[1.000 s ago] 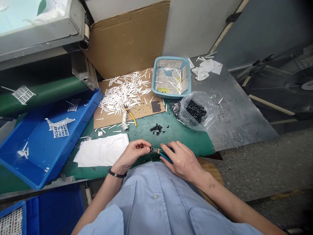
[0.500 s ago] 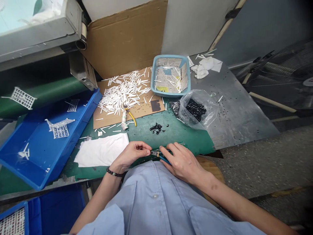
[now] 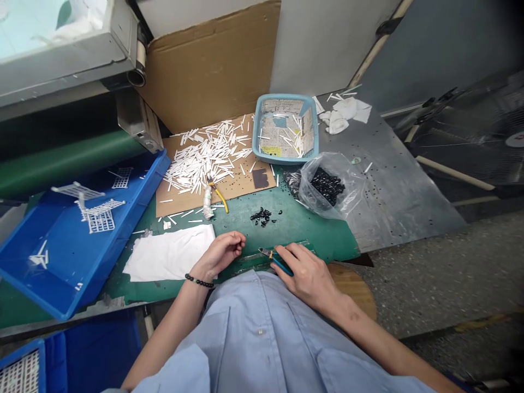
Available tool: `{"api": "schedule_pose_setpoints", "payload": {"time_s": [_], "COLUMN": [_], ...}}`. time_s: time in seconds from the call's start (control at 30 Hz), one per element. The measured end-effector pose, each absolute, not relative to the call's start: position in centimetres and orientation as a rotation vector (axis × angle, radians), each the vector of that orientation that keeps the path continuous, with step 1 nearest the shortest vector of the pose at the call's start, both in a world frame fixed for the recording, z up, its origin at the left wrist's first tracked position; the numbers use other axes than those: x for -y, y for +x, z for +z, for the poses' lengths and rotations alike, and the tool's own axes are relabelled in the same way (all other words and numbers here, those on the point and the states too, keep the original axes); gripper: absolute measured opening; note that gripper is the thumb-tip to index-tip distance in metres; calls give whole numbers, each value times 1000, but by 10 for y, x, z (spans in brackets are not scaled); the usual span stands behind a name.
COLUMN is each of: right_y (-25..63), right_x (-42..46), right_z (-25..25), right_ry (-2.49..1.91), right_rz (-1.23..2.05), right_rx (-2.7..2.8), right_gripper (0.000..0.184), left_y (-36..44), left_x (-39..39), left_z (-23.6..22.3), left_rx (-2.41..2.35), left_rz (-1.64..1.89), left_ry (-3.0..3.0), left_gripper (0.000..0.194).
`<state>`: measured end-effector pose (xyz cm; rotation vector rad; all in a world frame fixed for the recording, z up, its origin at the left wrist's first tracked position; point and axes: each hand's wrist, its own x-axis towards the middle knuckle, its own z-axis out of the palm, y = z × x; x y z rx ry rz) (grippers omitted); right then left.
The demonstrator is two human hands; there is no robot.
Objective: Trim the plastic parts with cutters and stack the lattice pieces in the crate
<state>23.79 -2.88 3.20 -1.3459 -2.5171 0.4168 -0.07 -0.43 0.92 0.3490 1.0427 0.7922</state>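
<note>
Blue-handled cutters [image 3: 281, 265], steel tips pointing left, clenched against the palm by the fingers [image 3: 289, 252] of the right hand [image 3: 305, 270]; tips just beyond those fingers, low over the green mat [image 3: 323, 243]. Left hand [image 3: 221, 254] near but apart from the tips, fingers [image 3: 233, 243] loosely curled, nothing visible in them, beaded bracelet [image 3: 199, 281] on the wrist. Farther out on the worktop [image 3: 393, 196]: white cloth [image 3: 167, 254] left of the left hand; small black pieces [image 3: 262, 216] in a loose heap ahead; clear bag [image 3: 327, 188] of black pieces; cardboard [image 3: 241, 188] heaped with white sticks [image 3: 204, 158]; yellow-handled pliers [image 3: 218, 195] on the cardboard's edge; pale blue basket [image 3: 254, 131] behind; blue tray [image 3: 53, 229] far left.
</note>
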Motion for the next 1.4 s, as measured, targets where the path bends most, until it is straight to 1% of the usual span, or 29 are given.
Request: {"api": "schedule_pose_setpoints", "payload": {"time_s": [0.07,0.13,0.23,0.3,0.4,0.5,0.6,0.67,0.8,0.9,0.97,1.13,1.4], "right_y": [239,239,239,239,241,243,243,243,241,239,236,231,227], "right_x": [31,32,32,31,30,32,33,32,23,14,9,4,7], "right_z": [27,23,21,21,23,22,22,23,30,35,37,39,42], "right_ry": [-1407,-1440,-1459,-1477,-1509,-1530,-1537,-1533,-1521,-1485,-1444,-1377,-1341], "right_rz": [449,452,440,439,444,438,439,429,327,264,241,208,232], "right_rx": [2449,2398,2368,2368,2353,2323,2312,2325,2423,2489,2524,2601,2622], "right_gripper": [29,29,30,30,31,32,31,31,34,34,34,35,35], "left_y": [3,9,21,26,29,26,22,19,12,9,9,11,13], "left_x": [-6,-18,-37,-46,-51,-52,-52,-49,-36,-23,-15,-4,4], "left_z": [2,-6,-14,-18,-20,-22,-23,-23,-14,-2,5,19,23], "left_rx": [-1042,-1183,-1539,-1681,-1722,-1721,-1713,-1655,-1340,-1176,-1126,-1076,-1099], "left_rz": [812,824,818,760,665,626,651,700,806,847,856,850,838], "left_ry": [329,452,940,1297,1592,1663,1554,1338,826,606,541,496,514], "left_gripper": [20,23,17,12,12,11,10,12,21,29,31,27,28]}}
